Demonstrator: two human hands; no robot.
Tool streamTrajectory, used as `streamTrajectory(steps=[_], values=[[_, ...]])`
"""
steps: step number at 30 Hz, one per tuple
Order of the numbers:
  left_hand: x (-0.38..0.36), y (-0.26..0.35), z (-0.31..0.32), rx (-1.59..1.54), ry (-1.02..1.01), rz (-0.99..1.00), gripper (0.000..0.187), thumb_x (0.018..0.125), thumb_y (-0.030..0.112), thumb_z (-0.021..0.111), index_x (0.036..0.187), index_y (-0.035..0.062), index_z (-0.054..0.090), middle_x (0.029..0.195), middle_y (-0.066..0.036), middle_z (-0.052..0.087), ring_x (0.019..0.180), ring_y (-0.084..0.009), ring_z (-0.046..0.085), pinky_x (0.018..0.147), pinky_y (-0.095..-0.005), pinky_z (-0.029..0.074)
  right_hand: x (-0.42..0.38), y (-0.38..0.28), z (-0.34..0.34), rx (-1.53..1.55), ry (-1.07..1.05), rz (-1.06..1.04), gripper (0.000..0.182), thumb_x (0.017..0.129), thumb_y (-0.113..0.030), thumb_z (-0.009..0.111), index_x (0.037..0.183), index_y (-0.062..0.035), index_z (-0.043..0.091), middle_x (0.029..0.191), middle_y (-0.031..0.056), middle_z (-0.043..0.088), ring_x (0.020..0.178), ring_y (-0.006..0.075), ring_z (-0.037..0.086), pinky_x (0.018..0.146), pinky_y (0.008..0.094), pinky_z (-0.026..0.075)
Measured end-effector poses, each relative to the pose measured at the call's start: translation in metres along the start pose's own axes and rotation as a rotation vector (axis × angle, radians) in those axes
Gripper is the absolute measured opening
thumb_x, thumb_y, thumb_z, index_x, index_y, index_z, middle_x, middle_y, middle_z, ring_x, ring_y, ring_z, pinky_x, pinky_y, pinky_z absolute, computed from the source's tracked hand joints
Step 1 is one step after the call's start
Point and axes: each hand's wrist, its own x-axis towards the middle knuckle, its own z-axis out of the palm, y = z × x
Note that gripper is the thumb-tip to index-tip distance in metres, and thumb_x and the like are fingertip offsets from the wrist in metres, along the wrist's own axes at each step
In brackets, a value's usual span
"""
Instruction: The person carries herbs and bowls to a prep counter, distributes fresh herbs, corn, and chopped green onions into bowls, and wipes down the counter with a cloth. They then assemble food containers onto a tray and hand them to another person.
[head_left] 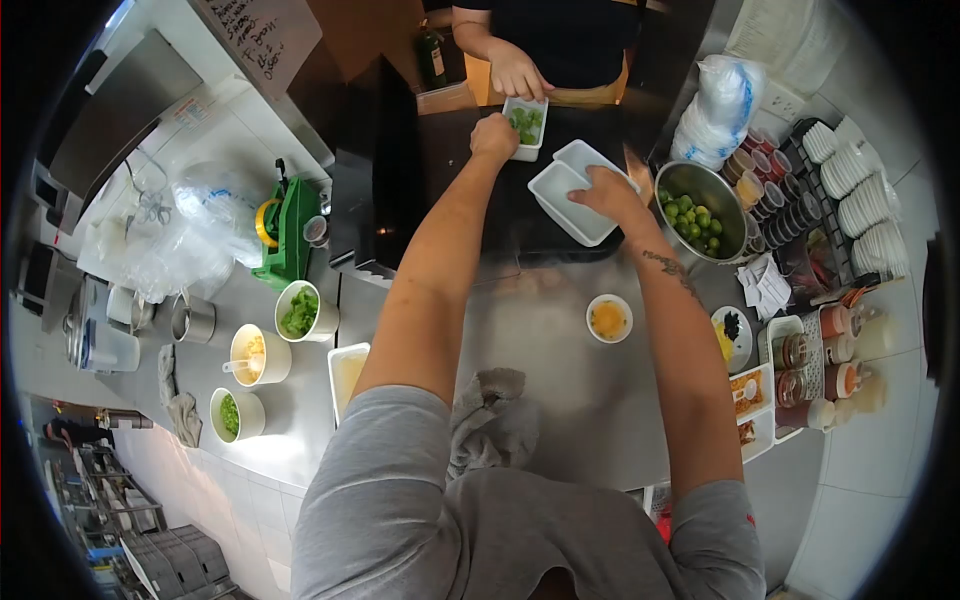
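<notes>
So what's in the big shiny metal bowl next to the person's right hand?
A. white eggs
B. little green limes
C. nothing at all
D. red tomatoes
B: the metal bowl beside the right hand holds a pile of small round green fruits that look like limes, with nothing red or white among them.

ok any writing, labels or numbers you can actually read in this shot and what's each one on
None can be quoted.
Board leaning at the top left: handwritten lines, too small and blurred to read.
Dark bottle by the co-worker: pale label, unreadable.
Sauce bottles at the right: no legible labels.
Tattoo on the right forearm: cannot tell whether it is lettering.
</notes>
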Motion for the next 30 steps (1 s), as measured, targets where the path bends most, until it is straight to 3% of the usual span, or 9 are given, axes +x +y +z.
streamTrajectory(steps=[1,4,7,13,17,21,26,27,30], values=[[0.001,0.000,0.006,0.017,0.044,0.027,0.025,0.082,0.014,0.058,0.099,-0.0033,0.066,0.093,-0.022,0.068,0.075,-0.0314,0.069,0.061,-0.0377,0.057,0.003,-0.011,-0.009,0.015,0.048,-0.036,0.055,0.077,-0.029,0.068,0.121,0.0008,0.055,0.116,0.0237,0.060,0.109,0.0339,0.058,0.094,0.0397,0.044],[0.002,0.003,0.016,-0.078,-0.117,-0.121,0.031,0.083,0.018,0.061,0.111,0.0037,0.064,0.116,-0.021,0.061,0.110,-0.0337,0.059,0.091,-0.0406,0.049,0.036,-0.052,-0.042,0.541,-0.011,-0.354,0.064,0.086,-0.033,0.064,0.137,-0.0016,0.040,0.128,0.0179,0.055,0.112,0.0266,0.057,0.094,0.0351,0.044],[0.019,-0.007,0.041,-0.089,-0.099,-0.057,0.034,0.083,0.018,0.061,0.115,0.0049,0.062,0.119,-0.020,0.060,0.111,-0.0335,0.058,0.091,-0.0414,0.049,0.018,-0.154,-0.095,0.761,0.211,-0.802,0.050,0.086,-0.037,0.063,0.124,-0.0051,0.056,0.105,0.0172,0.065,0.088,0.0231,0.064,0.079,0.0319,0.050],[-0.005,0.003,0.034,-0.049,0.170,0.246,0.032,0.087,0.026,0.054,0.114,0.0106,0.062,0.116,-0.017,0.062,0.108,-0.0315,0.060,0.087,-0.0420,0.050,0.001,-0.224,-0.101,0.724,0.064,-0.615,0.030,0.086,-0.032,0.066,0.082,-0.0016,0.066,0.076,0.0062,0.066,0.071,0.0110,0.062,0.066,0.0265,0.050],[-0.082,0.008,-0.029,0.096,0.228,0.462,0.030,0.087,0.031,0.052,0.107,0.0124,0.064,0.106,-0.014,0.066,0.098,-0.0314,0.064,0.080,-0.0424,0.051,0.016,-0.215,-0.053,0.815,0.114,-0.592,0.029,0.086,-0.032,0.065,0.086,-0.0022,0.067,0.074,0.0052,0.064,0.067,0.0112,0.059,0.058,0.0280,0.048],[-0.202,0.007,-0.089,0.443,-0.284,0.528,0.022,0.076,0.025,0.060,0.085,0.0059,0.068,0.078,-0.016,0.067,0.076,-0.0338,0.066,0.067,-0.0434,0.052,0.019,-0.218,-0.025,0.860,-0.071,-0.226,0.038,0.087,-0.040,0.063,0.087,-0.0017,0.066,0.074,0.0056,0.062,0.068,0.0151,0.060,0.058,0.0305,0.049],[-0.376,-0.056,-0.128,0.351,-0.711,0.835,0.039,0.077,0.009,0.059,0.116,0.0094,0.055,0.119,-0.023,0.050,0.087,-0.0339,0.063,0.074,-0.0412,0.053,0.014,-0.254,0.026,0.629,-0.385,0.025,0.068,0.084,-0.059,0.057,0.110,0.0035,0.059,0.100,0.0117,0.063,0.090,0.0178,0.059,0.073,0.0306,0.048],[-0.390,-0.062,-0.140,0.385,-0.792,0.893,0.045,0.079,0.008,0.058,0.123,0.0147,0.052,0.125,-0.024,0.044,0.091,-0.0336,0.062,0.076,-0.0408,0.053,0.011,-0.262,0.044,0.706,-0.282,0.056,0.058,0.083,-0.051,0.062,0.089,0.0073,0.063,0.083,0.0143,0.063,0.076,0.0215,0.061,0.063,0.0346,0.050],[-0.405,-0.094,-0.141,0.301,-0.815,0.857,0.053,0.078,0.007,0.057,0.128,0.0189,0.045,0.126,-0.022,0.039,0.098,-0.0338,0.059,0.078,-0.0400,0.052,0.000,-0.288,0.074,1.074,-0.188,0.101,0.051,0.082,-0.039,0.068,0.092,0.0105,0.062,0.088,0.0165,0.064,0.083,0.0229,0.061,0.069,0.0367,0.049]])
